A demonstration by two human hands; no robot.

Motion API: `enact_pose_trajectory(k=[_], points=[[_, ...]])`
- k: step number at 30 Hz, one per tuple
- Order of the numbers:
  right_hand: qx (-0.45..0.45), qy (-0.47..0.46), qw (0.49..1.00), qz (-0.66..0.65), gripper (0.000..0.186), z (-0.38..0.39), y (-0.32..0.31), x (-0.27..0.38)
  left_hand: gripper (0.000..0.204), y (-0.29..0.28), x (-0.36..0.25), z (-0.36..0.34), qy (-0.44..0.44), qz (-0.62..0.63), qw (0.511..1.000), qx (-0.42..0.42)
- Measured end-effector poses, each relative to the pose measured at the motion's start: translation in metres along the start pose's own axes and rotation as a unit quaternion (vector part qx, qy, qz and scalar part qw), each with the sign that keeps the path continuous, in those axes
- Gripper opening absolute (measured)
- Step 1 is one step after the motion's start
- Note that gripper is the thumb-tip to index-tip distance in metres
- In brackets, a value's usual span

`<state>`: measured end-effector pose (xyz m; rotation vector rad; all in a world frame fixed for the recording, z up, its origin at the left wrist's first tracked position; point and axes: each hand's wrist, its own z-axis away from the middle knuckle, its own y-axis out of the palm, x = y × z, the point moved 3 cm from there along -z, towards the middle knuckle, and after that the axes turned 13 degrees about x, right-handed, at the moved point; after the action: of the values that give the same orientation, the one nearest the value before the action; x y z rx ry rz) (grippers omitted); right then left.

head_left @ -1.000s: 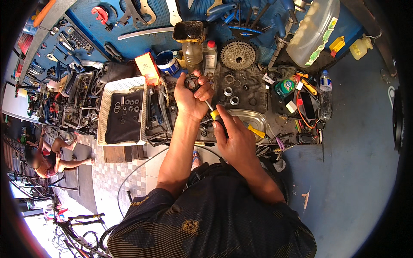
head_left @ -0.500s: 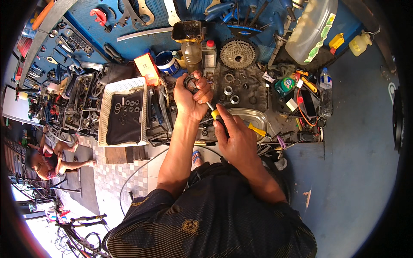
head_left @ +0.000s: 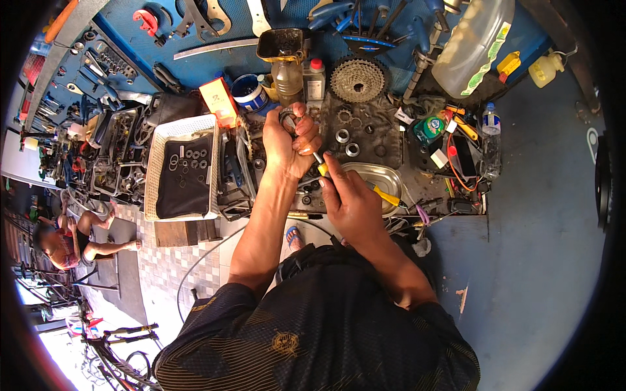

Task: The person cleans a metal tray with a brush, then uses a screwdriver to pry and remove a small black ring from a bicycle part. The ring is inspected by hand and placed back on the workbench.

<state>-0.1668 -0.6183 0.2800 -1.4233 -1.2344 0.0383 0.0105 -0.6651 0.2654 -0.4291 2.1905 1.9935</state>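
My left hand [head_left: 290,146] is closed around a round, hollow metal part [head_left: 287,119], whose rim shows between thumb and fingers. A screwdriver [head_left: 323,169] with a yellow-and-black handle is gripped in my right hand [head_left: 355,205]. Its metal shaft runs up into the left hand's fingers, which hide the tip. Beyond my right hand, two silver metal rings [head_left: 352,150] lie on a dark mat [head_left: 385,133]. Beside that hand is a shallow metal tray [head_left: 385,173] with a yellow-handled tool [head_left: 389,197] across its edge.
To the left, a white basket [head_left: 151,189] holds several small rings on dark cloth. A large cassette [head_left: 358,79] leans at the back near a red-capped bottle [head_left: 315,81] and a blue tub [head_left: 249,93]. A phone [head_left: 465,155] and water bottle [head_left: 491,140] lie right. Someone sits far left.
My right hand has turned slightly and moved closer to the left hand, covering more of the screwdriver handle. The left hand keeps its grip on the round part. The whole view has shifted a little.
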Motion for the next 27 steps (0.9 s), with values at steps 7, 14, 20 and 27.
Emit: enact_pose_trajectory(k=[7, 14, 20, 27], points=[[0.001, -0.017, 0.999, -0.040, 0.049, -0.001, 0.006, -0.006, 0.043, 0.000, 0.000, 0.000, 0.005, -0.022, 1.000, -0.014], [0.068, 0.059, 0.950, -0.298, 0.044, 0.005, 0.018, -0.022, 0.045, -0.003, 0.001, 0.002, -0.011, -0.020, 1.000, 0.004], [-0.008, 0.010, 0.997, -0.072, 0.046, 0.009, 0.012, -0.012, 0.046, -0.004, 0.012, 0.003, -0.001, -0.029, 0.999, -0.045], [0.034, 0.069, 0.994, -0.077, 0.045, 0.016, 0.009, -0.012, 0.047, 0.004, 0.014, 0.004, -0.023, -0.038, 0.999, -0.014]])
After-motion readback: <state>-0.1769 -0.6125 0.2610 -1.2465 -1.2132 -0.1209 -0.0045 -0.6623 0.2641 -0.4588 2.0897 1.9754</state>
